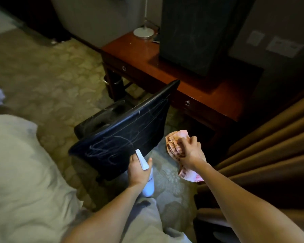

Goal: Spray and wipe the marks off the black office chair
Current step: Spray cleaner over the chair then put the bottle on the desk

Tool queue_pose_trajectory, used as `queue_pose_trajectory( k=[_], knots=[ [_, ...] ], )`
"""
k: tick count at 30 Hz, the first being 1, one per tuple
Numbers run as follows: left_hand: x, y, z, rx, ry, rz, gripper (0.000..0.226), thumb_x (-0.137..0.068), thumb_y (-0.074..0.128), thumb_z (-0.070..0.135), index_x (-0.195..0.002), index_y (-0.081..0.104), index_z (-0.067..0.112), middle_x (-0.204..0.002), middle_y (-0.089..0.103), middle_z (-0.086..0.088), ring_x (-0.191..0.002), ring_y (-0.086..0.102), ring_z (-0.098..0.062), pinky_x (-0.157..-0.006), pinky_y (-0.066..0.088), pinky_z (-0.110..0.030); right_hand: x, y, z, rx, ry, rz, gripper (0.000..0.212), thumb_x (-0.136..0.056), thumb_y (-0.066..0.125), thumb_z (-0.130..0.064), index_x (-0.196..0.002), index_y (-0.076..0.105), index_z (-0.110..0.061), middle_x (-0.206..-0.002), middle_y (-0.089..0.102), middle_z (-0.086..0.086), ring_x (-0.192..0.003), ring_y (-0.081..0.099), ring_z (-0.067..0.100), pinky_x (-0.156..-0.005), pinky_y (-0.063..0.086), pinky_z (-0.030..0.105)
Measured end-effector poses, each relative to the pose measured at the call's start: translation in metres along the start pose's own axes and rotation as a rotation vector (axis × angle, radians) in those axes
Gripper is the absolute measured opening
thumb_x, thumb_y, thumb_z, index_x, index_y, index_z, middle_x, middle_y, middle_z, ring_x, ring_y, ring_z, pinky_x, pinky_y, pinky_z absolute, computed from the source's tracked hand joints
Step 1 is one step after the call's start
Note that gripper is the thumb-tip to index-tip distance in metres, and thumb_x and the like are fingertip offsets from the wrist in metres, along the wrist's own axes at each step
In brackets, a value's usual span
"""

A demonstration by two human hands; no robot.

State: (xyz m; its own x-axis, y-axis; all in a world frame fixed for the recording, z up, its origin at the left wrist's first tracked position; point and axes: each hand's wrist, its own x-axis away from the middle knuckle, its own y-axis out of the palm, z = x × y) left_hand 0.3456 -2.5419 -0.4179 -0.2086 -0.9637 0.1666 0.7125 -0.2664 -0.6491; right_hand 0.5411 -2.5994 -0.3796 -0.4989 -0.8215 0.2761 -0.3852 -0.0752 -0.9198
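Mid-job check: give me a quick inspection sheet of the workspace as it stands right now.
Surface: the black office chair's backrest has pale scribbled marks across it.
Job's things: white spray bottle, nozzle towards the backrest; pink cloth, bunched up beside the chair's right edge.
Clutter: lamp base and dark upright panel on the wooden desk; bin beneath it.
Grippers: left hand grips the spray bottle; right hand grips the cloth.
Cables: nothing seen.
Surroundings: patterned carpet, bed at left, brown curtain at right.
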Motion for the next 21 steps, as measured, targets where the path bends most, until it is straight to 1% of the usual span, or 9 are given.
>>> queue_pose_trajectory(
  k=[2,4,6,10,13,16,18,21],
  knots=[
    [0.01,-0.007,-0.006,0.0,-0.037,0.047,0.056,-0.084,0.069,0.036,-0.121,0.052,-0.002,-0.116,0.057,-0.018,-0.107,0.057,-0.031,-0.083,0.042,-0.027,0.008,0.003,0.0,0.016,-0.026,-0.023,0.064,-0.077,0.071,-0.029,-0.129,0.034,-0.03,-0.127,0.023,0.009,-0.112,0.031,0.031,-0.08,0.048,0.042],
    [0.02,-0.015,-0.011,-0.023,-0.069,0.081,0.059,-0.084,0.069,0.038,-0.124,0.051,-0.002,-0.118,0.056,-0.018,-0.109,0.057,-0.031,-0.086,0.044,-0.03,0.016,0.005,0.0,0.031,-0.057,-0.045,0.063,-0.078,0.069,-0.028,-0.13,0.034,-0.029,-0.128,0.023,0.01,-0.114,0.031,0.031,-0.081,0.047,0.042],
    [0.028,-0.022,-0.016,-0.051,-0.092,0.1,0.06,-0.084,0.068,0.041,-0.123,0.051,-0.001,-0.117,0.057,-0.016,-0.108,0.058,-0.03,-0.083,0.044,-0.03,0.023,0.008,-0.002,0.05,-0.085,-0.059,0.066,-0.078,0.069,-0.026,-0.132,0.032,-0.029,-0.131,0.022,0.011,-0.115,0.03,0.032,-0.081,0.047,0.041],
    [0.036,-0.033,-0.021,-0.107,-0.124,0.112,0.058,-0.082,0.066,0.048,-0.115,0.055,0.001,-0.111,0.06,-0.014,-0.102,0.06,-0.029,-0.08,0.047,-0.032,0.03,0.018,-0.009,0.06,-0.131,-0.063,0.073,-0.076,0.072,-0.026,-0.135,0.028,-0.031,-0.135,0.019,0.01,-0.118,0.029,0.031,-0.084,0.046,0.038],
    [0.041,-0.037,-0.02,-0.189,-0.113,0.089,0.057,-0.081,0.065,0.053,-0.11,0.057,0.005,-0.107,0.063,-0.011,-0.099,0.061,-0.027,-0.077,0.046,-0.03,0.03,0.02,-0.017,0.056,-0.152,-0.063,0.076,-0.075,0.074,-0.028,-0.135,0.027,-0.032,-0.137,0.018,0.01,-0.119,0.029,0.03,-0.087,0.047,0.037],
    [0.043,-0.036,-0.014,-0.239,-0.062,0.044,0.051,-0.081,0.064,0.055,-0.101,0.061,0.009,-0.101,0.066,-0.009,-0.095,0.063,-0.025,-0.073,0.045,-0.027,0.029,0.018,-0.023,0.041,-0.182,-0.054,0.075,-0.075,0.073,-0.027,-0.134,0.028,-0.032,-0.134,0.019,0.009,-0.117,0.03,0.029,-0.086,0.047,0.038],
    [0.041,-0.031,-0.005,-0.246,-0.036,0.014,0.048,-0.081,0.064,0.055,-0.096,0.061,0.009,-0.097,0.067,-0.008,-0.091,0.064,-0.024,-0.071,0.046,-0.027,0.028,0.015,-0.023,0.023,-0.186,-0.043,0.075,-0.073,0.074,-0.027,-0.133,0.029,-0.033,-0.133,0.02,0.008,-0.116,0.03,0.029,-0.085,0.047,0.039],
    [0.037,-0.02,0.009,-0.213,0.011,-0.028,0.046,-0.082,0.065,0.052,-0.097,0.059,0.008,-0.098,0.066,-0.009,-0.091,0.064,-0.024,-0.071,0.046,-0.028,0.027,0.006,-0.015,-0.005,-0.157,-0.018,0.072,-0.074,0.073,-0.026,-0.132,0.031,-0.034,-0.132,0.021,0.008,-0.116,0.031,0.029,-0.084,0.045,0.038]
  ],
)
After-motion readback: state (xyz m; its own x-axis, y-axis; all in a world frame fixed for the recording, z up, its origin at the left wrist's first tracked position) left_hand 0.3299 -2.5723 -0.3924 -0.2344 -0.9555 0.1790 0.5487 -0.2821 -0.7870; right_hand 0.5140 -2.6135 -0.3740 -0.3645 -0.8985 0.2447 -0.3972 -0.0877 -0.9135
